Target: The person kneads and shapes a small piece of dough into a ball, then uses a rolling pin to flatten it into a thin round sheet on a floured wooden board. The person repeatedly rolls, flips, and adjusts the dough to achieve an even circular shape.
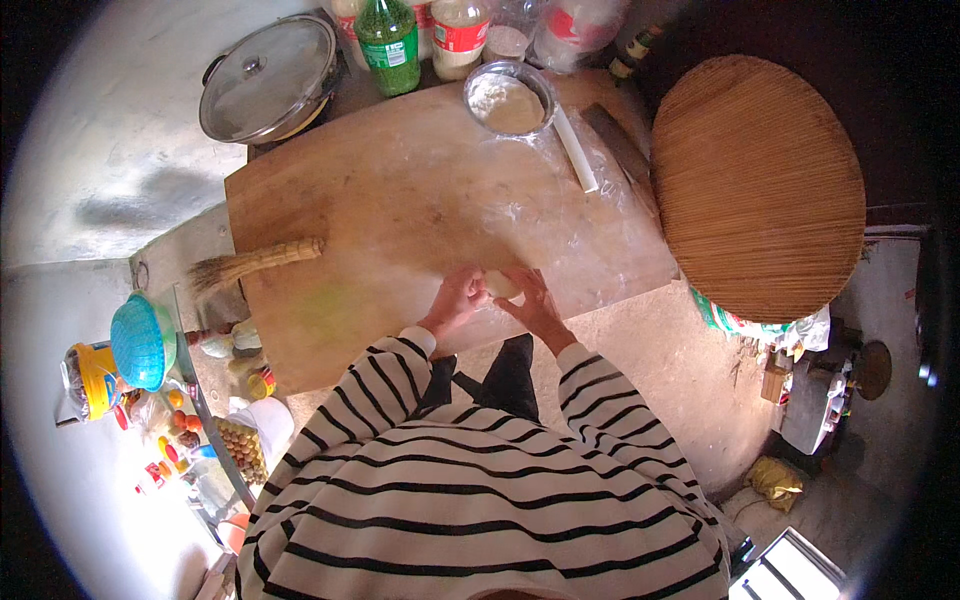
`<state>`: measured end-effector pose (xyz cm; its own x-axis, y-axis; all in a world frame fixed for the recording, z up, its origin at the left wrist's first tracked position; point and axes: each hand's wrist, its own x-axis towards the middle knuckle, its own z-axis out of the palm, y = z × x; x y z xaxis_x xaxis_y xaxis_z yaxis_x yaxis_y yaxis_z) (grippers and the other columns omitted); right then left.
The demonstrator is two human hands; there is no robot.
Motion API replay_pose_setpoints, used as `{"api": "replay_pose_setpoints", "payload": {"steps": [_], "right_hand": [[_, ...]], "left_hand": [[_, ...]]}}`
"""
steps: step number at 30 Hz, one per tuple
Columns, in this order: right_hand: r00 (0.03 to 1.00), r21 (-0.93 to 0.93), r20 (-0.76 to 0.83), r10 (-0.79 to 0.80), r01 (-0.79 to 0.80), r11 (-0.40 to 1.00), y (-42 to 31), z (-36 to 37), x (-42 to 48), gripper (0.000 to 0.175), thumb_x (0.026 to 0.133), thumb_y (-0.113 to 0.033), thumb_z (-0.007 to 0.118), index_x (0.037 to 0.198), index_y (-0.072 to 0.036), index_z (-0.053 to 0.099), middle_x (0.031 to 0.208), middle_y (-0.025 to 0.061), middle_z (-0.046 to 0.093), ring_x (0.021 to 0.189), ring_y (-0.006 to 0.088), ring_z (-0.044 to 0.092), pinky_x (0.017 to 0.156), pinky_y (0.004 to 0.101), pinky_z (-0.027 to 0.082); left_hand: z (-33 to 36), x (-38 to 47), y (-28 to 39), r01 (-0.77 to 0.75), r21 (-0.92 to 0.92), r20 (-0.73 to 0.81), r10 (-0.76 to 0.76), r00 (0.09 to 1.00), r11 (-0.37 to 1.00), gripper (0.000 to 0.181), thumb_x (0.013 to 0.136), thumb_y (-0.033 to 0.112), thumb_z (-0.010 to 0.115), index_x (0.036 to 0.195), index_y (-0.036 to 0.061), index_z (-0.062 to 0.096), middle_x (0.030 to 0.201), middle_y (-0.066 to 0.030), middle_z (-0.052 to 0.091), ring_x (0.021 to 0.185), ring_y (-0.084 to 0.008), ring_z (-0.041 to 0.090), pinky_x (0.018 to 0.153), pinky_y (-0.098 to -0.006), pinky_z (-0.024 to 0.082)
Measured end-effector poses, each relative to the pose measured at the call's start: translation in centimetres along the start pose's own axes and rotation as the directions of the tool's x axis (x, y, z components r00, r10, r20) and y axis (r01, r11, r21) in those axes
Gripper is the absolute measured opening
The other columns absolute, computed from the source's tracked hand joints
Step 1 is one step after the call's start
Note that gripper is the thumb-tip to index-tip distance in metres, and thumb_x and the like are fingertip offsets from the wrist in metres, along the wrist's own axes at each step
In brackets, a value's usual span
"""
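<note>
Between my two hands, over the near edge of a wooden board (390,195), is a small pale piece of dough (501,285). My left hand (456,296) pinches its left side with curled fingers. On the other side, my right hand (534,300) curves around it, thumb toward me and fingers along the far side. The dough's underside is hidden. Farther off on the board stands a metal bowl (551,84) with white flour in it. A white rolling pin (576,150) lies against the bowl's right side.
A straw brush (259,262) overhangs the board's left edge. A dark flat blade-like tool (615,142) lies at the right, beside a large round woven tray (757,187). Behind the board stand a lidded pan (270,79) and several plastic bottles (388,52). A blue basket (139,341) is at left.
</note>
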<state>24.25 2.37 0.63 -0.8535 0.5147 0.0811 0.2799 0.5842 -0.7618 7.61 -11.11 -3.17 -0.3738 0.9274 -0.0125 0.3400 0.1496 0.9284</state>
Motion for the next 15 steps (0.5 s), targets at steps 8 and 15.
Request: {"api": "replay_pose_setpoints", "payload": {"steps": [8, 15], "right_hand": [[0.961, 0.245, -0.007, 0.275, -0.265, 0.932, -0.4, 1.0, -0.1, 0.048, 0.076, -0.021, 0.085, 0.118, -0.004, 0.068, 0.113, 0.0154, 0.067, 0.1, 0.0305, 0.068, 0.086, 0.0391, 0.057], [0.902, 0.434, 0.095, 0.422, -0.419, 0.797, -1.0, 0.7, -1.0, 0.044, 0.079, -0.018, 0.084, 0.118, -0.003, 0.069, 0.107, 0.0104, 0.072, 0.099, 0.0187, 0.067, 0.086, 0.0345, 0.055]], "left_hand": [[-2.9, -0.5, 0.5, 0.37, -0.418, 0.24, -0.292, 0.926, 0.829, 0.043, 0.088, 0.01, 0.078, 0.124, 0.0096, 0.054, 0.11, -0.0047, 0.061, 0.104, -0.0179, 0.064, 0.091, -0.0365, 0.056], [-3.6, -0.7, 4.1, 0.349, -0.524, 0.325, -0.197, 0.925, 0.777, 0.062, 0.086, 0.011, 0.082, 0.14, 0.0117, 0.051, 0.129, -0.005, 0.06, 0.12, -0.0189, 0.06, 0.097, -0.0371, 0.054]]}}
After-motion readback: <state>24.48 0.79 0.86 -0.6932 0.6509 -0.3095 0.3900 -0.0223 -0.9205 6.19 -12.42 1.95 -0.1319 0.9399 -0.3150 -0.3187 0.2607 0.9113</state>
